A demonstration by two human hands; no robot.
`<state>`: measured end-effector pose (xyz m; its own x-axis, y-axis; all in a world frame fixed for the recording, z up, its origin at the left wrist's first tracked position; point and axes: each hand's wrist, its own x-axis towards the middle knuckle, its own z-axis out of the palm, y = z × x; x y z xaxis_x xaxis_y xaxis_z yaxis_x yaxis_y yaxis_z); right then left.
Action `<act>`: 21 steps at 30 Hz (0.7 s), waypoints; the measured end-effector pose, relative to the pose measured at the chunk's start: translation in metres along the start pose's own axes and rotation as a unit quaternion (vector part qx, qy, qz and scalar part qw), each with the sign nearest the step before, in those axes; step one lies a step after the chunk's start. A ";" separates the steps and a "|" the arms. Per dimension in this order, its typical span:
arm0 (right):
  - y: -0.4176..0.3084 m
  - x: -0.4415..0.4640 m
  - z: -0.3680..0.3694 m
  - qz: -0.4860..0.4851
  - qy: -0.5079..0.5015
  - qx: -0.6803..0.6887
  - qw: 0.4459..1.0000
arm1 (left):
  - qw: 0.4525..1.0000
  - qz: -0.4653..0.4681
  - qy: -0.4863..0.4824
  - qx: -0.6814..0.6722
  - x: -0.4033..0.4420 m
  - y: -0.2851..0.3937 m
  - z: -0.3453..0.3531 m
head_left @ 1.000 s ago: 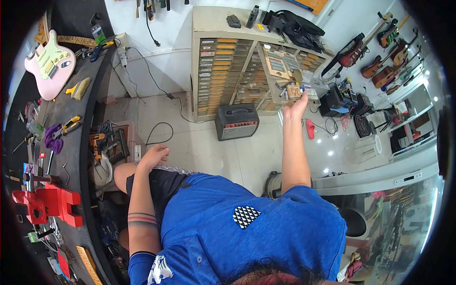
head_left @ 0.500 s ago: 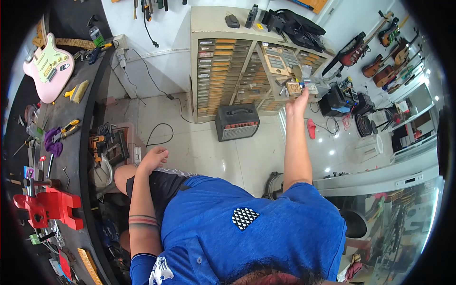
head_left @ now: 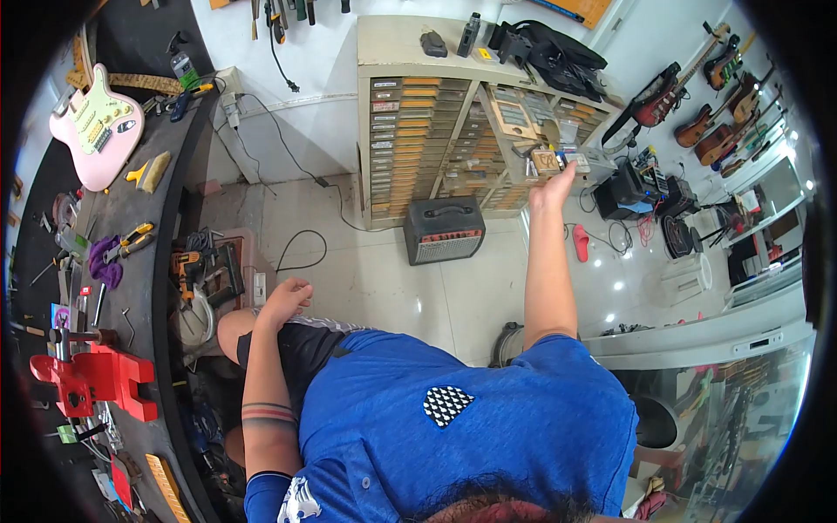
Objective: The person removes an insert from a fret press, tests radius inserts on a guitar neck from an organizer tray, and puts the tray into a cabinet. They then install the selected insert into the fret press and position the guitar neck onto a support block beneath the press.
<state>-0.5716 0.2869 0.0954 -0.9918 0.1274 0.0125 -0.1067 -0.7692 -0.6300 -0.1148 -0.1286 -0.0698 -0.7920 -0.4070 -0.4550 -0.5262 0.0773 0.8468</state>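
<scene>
My right hand (head_left: 552, 190) reaches out to the front of a pulled-out drawer (head_left: 516, 155) in the tall parts cabinet. Its visible fingers stretch upward against the drawer's front edge; some are hidden from this angle. Inside the drawer lie a small wooden block (head_left: 545, 161) with dark marks, flat boxes and small parts too tiny to name. My left hand (head_left: 288, 301) hangs over my thigh beside the workbench, loosely bent, with nothing in it.
The dark workbench (head_left: 166, 209) on the left bears a pink guitar body (head_left: 109, 139), a brush (head_left: 153, 173), pliers (head_left: 131, 242) and a red vise (head_left: 96, 383). A small amplifier (head_left: 445, 231) stands on the floor before the cabinet (head_left: 384, 59). Cables lie nearby.
The whole view has shifted slightly, so the cabinet and bench appear a little farther right. My right hand stays at the drawer, which looks pushed in slightly. My left hand has barely moved.
</scene>
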 end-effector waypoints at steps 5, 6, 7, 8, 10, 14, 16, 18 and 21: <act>-0.006 0.014 0.000 -0.005 -0.022 0.000 1.000 | 1.000 0.004 0.001 0.003 0.005 -0.005 -0.001; -0.006 0.017 -0.001 0.002 -0.041 -0.005 0.999 | 1.000 0.004 0.001 0.005 0.005 -0.005 -0.001; -0.004 0.022 -0.001 0.004 -0.039 -0.005 0.999 | 1.000 0.005 0.000 0.007 0.007 -0.004 0.000; -0.001 0.025 -0.002 0.005 -0.035 -0.006 0.999 | 1.000 0.004 0.001 0.007 0.008 -0.002 0.001; 0.001 0.020 -0.002 0.004 -0.029 -0.004 1.000 | 1.000 -0.001 0.003 0.006 0.005 -0.001 0.001; 0.001 0.016 -0.002 -0.005 -0.028 0.004 1.000 | 1.000 -0.003 0.012 0.011 0.005 0.000 0.003; 0.003 0.014 -0.002 -0.007 -0.032 0.002 0.999 | 1.000 -0.004 0.017 0.014 0.004 -0.001 0.002; 0.007 -0.002 0.003 -0.045 -0.065 0.030 0.996 | 1.000 -0.002 0.014 0.007 0.005 -0.004 0.001; 0.024 -0.002 -0.012 -0.090 -0.079 0.024 0.992 | 0.999 0.023 0.038 0.012 0.009 -0.003 0.003</act>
<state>-0.5715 0.2755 0.0704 -0.9546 0.1682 0.2460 -0.2827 -0.7720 -0.5693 -0.1216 -0.1300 -0.0773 -0.7903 -0.4698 -0.3934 -0.4984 0.1194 0.8587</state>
